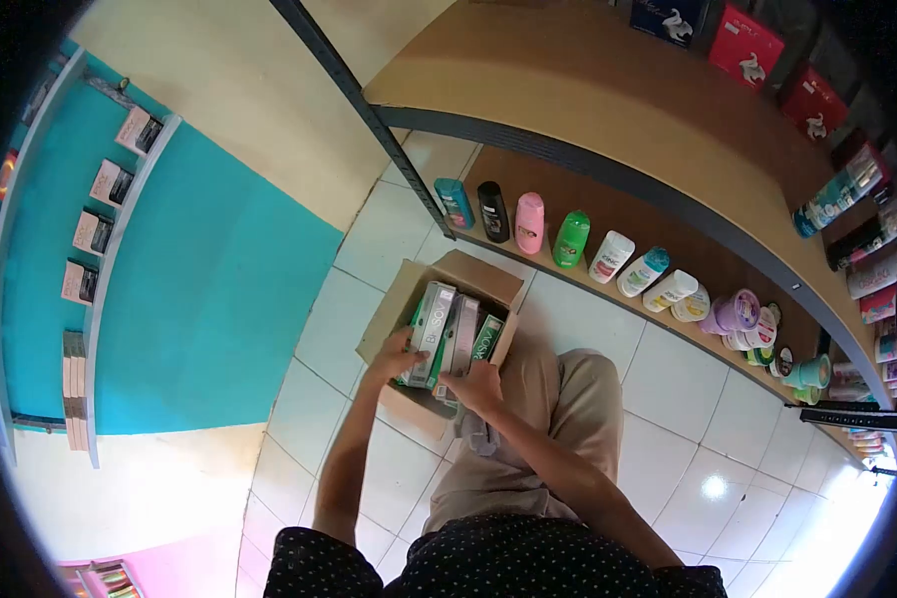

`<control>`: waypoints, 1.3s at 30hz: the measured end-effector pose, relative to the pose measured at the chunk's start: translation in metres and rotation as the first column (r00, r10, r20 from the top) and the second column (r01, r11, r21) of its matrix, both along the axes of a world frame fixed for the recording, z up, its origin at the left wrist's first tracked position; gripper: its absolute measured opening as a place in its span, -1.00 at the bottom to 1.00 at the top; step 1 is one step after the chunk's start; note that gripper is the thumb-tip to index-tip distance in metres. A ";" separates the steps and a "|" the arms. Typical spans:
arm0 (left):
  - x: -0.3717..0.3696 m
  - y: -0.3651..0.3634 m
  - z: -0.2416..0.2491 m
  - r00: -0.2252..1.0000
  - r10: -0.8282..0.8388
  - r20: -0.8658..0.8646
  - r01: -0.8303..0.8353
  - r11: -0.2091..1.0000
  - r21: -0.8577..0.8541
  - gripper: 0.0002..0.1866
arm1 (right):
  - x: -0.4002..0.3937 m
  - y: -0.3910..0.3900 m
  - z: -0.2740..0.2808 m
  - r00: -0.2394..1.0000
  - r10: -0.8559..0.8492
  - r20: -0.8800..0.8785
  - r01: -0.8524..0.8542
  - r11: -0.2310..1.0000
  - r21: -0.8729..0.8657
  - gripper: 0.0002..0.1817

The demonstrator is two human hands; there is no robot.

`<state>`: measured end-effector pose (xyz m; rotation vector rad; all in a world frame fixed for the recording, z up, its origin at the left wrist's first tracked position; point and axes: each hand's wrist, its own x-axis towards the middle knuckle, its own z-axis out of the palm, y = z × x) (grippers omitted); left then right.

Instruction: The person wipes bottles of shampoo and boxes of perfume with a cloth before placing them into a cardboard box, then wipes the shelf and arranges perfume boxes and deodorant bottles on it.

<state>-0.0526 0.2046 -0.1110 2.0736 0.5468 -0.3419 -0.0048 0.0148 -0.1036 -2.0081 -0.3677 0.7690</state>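
An opened cardboard box [387,311] sits on the floor in front of my knees, its flaps folded out. Slim cartons with green, white and pinkish-grey sides stand packed inside it. My left hand [394,357] grips a white carton [435,317] with large dark lettering, thumb on its face and fingers round its left edge. At the near end of a pinkish-grey carton [460,334], my right hand [476,387] is closed with the thumb along it. A green carton [486,337] leans at the box's right side. Part of the right fingers is hidden.
Bottles [530,222] and jars [738,311] line the low shelf ahead and to the right. Above it juts a wooden shelf [588,75] with a dark metal edge and post [369,115]. Small boxes [93,231] stand on the left wall shelf. White floor tiles [658,439] surround me.
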 end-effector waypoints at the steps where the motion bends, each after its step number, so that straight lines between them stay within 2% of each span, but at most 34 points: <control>1: 0.002 -0.008 -0.001 0.998 0.026 -0.062 -0.018 0.992 0.122 -0.55 | -0.002 0.005 -0.007 0.999 -0.007 0.053 0.011 0.998 -0.062 -0.52; 2: 0.002 -0.015 0.003 0.998 0.018 -0.061 -0.010 0.993 0.121 -0.55 | -0.002 0.008 -0.004 0.998 -0.015 0.054 0.019 0.998 -0.064 -0.52; 4: 0.002 -0.027 0.014 0.993 0.054 -0.104 -0.026 0.967 0.253 -0.55 | -0.001 0.010 0.005 0.994 0.005 0.106 -0.002 1.000 -0.025 -0.45; 6: -0.002 -0.027 0.009 0.997 0.034 -0.062 -0.020 0.977 0.210 -0.51 | -0.003 0.015 0.000 0.992 0.040 0.123 -0.031 0.997 -0.070 -0.42; 8: -0.003 -0.031 0.007 0.995 0.087 -0.041 -0.059 0.888 0.456 -0.44 | -0.005 0.018 -0.001 0.987 0.063 0.150 -0.046 0.992 -0.113 -0.39; 10: -0.015 -0.015 -0.012 0.995 -0.086 0.051 0.053 0.884 0.464 -0.39 | -0.005 0.012 0.000 0.969 0.215 0.123 -0.203 0.974 -0.099 -0.36; 12: -0.017 -0.009 -0.012 0.991 -0.125 0.045 0.085 0.861 0.502 -0.40 | -0.008 -0.005 0.002 0.937 0.147 0.316 -0.146 0.989 -0.027 -0.37; 13: -0.017 -0.007 -0.013 0.989 -0.143 0.037 0.105 0.856 0.506 -0.42 | 0.005 -0.019 0.015 0.958 0.196 0.208 -0.187 0.980 -0.065 -0.39; 14: -0.013 -0.009 -0.012 0.998 -0.063 -0.014 0.062 0.879 0.472 -0.45 | 0.016 -0.032 0.032 0.967 0.238 0.090 -0.230 0.970 -0.083 -0.41; 15: -0.011 -0.009 -0.007 0.997 -0.070 -0.027 0.075 0.895 0.440 -0.47 | 0.029 -0.049 0.045 0.978 0.175 0.112 -0.164 0.981 -0.101 -0.41; 16: -0.010 -0.010 -0.007 0.993 -0.117 -0.009 0.103 0.842 0.530 -0.46 | 0.043 -0.072 0.058 0.977 0.098 0.189 -0.093 0.995 -0.035 -0.45; 17: -0.014 -0.006 -0.011 0.991 -0.123 0.052 0.082 0.871 0.485 -0.46 | 0.052 -0.093 0.075 0.966 0.026 0.256 -0.038 0.998 0.041 -0.49; 18: -0.009 -0.008 -0.005 0.987 -0.150 0.065 0.100 0.868 0.486 -0.46 | 0.065 -0.116 0.109 0.962 -0.110 0.250 0.087 0.991 0.103 -0.57; 19: -0.006 -0.013 0.004 0.994 -0.097 0.046 0.064 0.879 0.473 -0.46 | 0.081 -0.139 0.140 0.943 -0.237 0.233 0.202 0.966 0.164 -0.64; 20: -0.005 -0.018 0.009 0.999 -0.038 0.022 0.024 0.887 0.461 -0.46 | 0.095 -0.157 0.151 0.832 -0.435 0.346 0.359 0.896 0.262 -0.80; 21: -0.006 -0.022 0.010 0.998 -0.046 0.031 0.027 0.887 0.462 -0.46 | 0.110 -0.181 0.161 0.630 -0.536 0.562 0.420 0.844 0.333 -0.77; 22: -0.007 -0.025 0.011 0.998 -0.010 0.057 -0.017 0.888 0.459 -0.45 | 0.125 -0.196 0.196 0.426 -0.605 0.673 0.629 0.732 0.261 -0.74; 23: -0.010 -0.027 0.010 0.996 0.027 0.082 -0.062 0.889 0.455 -0.44 | 0.142 -0.207 0.228 0.305 -0.712 0.633 0.649 0.642 0.409 -0.60; 24: -0.014 -0.028 0.006 0.996 0.025 0.083 -0.060 0.889 0.454 -0.44 | 0.166 -0.225 0.229 0.112 -0.613 0.782 0.714 0.597 0.366 -0.49; 26: -0.018 -0.029 -0.005 0.990 0.058 0.132 -0.123 0.815 0.566 -0.41 | 0.208 -0.245 0.240 -0.197 -0.511 0.837 0.652 0.569 0.501 -0.46; 28: -0.017 -0.029 -0.003 0.987 0.062 0.146 -0.132 0.830 0.541 -0.42 | 0.232 -0.252 0.242 -0.153 -0.426 0.892 0.778 0.504 0.374 -0.46; 30: -0.021 -0.027 -0.009 0.973 0.063 0.221 -0.178 0.814 0.552 -0.46 | 0.241 -0.257 0.249 0.209 -0.456 0.865 0.884 0.467 0.033 -0.45; 31: -0.017 -0.036 0.007 0.971 0.060 0.232 -0.183 0.809 0.559 -0.47 | 0.240 -0.259 0.249 0.184 -0.423 0.888 0.853 0.518 0.070 -0.50; 32: -0.017 -0.035 0.003 0.960 0.028 0.278 -0.205 0.749 0.630 -0.49 | 0.240 -0.259 0.248 0.168 -0.397 0.902 0.812 0.575 0.102 -0.54; 34: -0.002 -0.057 0.042 0.910 -0.021 0.415 -0.245 0.780 0.576 -0.54 | 0.230 -0.251 0.248 0.162 -0.509 0.845 0.676 0.682 0.281 -0.65; 35: 0.006 -0.072 0.059 0.898 0.015 0.441 -0.262 0.821 0.507 -0.55 | 0.215 -0.237 0.251 0.202 -0.546 0.813 0.645 0.699 0.310 -0.68; 36: 0.014 -0.086 0.074 0.856 -0.018 0.517 -0.259 0.851 0.457 -0.58 | 0.194 -0.223 0.251 0.222 -0.582 0.782 0.618 0.705 0.349 -0.71; 38: 0.027 -0.119 0.103 0.789 0.053 0.613 -0.141 0.985 0.097 -0.59 | 0.148 -0.189 0.240 0.515 -0.521 0.681 0.483 0.832 0.271 -0.69; 39: 0.033 -0.139 0.127 0.806 0.087 0.586 -0.097 0.995 -0.014 -0.60 | 0.125 -0.171 0.223 0.562 -0.477 0.676 0.379 0.875 0.301 -0.65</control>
